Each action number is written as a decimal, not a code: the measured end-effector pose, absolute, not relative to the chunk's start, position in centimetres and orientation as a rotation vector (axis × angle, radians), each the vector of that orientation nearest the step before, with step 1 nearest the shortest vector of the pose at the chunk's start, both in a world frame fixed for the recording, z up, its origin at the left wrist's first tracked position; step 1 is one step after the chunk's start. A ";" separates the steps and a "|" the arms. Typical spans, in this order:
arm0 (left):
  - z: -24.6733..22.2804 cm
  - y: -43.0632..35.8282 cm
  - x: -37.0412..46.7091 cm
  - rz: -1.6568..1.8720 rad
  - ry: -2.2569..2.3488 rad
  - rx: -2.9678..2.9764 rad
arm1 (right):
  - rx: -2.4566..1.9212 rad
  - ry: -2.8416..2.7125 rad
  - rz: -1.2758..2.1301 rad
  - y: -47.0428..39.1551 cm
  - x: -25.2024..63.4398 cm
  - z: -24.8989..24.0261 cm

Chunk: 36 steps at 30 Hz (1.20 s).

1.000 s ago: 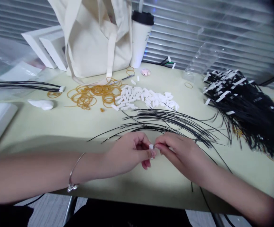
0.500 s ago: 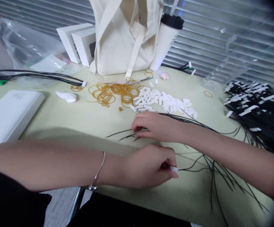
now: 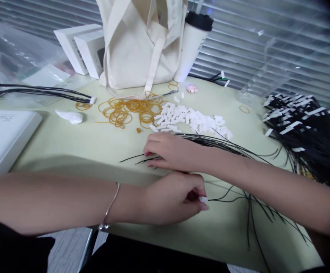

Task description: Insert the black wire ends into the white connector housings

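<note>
My left hand (image 3: pixel 179 197), with a bracelet at the wrist, pinches a small white connector (image 3: pixel 203 199) near the table's front edge. Thin black wires run from the connector to the right. Just beyond it, my right hand (image 3: pixel 167 151) is closed round the loose black wires (image 3: pixel 216 141), whose ends stick out to the left of its fingers. The right forearm passes over more wires that fan out toward the front right. Behind my right hand lies a pile of small white connectors (image 3: pixel 193 118).
Orange rubber bands (image 3: pixel 122 110) and a pen-like tool (image 3: pixel 163 94) lie behind. A cloth bag (image 3: pixel 139 53), a lidded cup (image 3: pixel 195 45) and white boxes (image 3: pixel 88 49) stand at the back. A white power bank (image 3: pixel 8 136) is left, a black wire heap (image 3: pixel 310 140) right.
The whole view has shifted slightly, moving the table's things to the left. My right hand has moved a little left along the wires. My left hand keeps its pinch on the white connector.
</note>
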<state>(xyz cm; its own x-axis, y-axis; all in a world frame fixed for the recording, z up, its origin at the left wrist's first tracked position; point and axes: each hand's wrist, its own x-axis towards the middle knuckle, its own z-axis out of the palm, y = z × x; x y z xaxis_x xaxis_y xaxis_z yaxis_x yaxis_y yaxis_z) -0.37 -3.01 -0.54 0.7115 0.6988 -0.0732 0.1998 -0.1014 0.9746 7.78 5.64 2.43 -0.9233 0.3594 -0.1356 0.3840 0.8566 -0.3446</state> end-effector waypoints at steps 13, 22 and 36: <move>0.2 -2.3 -0.1 0.516 0.764 1.073 | 1.038 2.941 -1.291 4.3 11.6 6.3; 0.5 -1.6 0.0 0.635 0.806 0.793 | 1.914 3.059 -1.673 1.3 18.0 8.1; 0.6 -1.6 0.2 0.636 0.826 0.777 | 1.658 2.813 -0.567 -1.4 18.5 5.4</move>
<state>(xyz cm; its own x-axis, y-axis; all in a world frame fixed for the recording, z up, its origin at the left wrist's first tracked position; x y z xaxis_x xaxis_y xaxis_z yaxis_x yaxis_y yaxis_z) 0.22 -1.55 0.57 0.5289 0.7496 -0.3980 -0.1930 0.5629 0.8037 18.55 -1.39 5.41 -0.4881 0.8724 -0.0241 0.8136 0.4449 -0.3744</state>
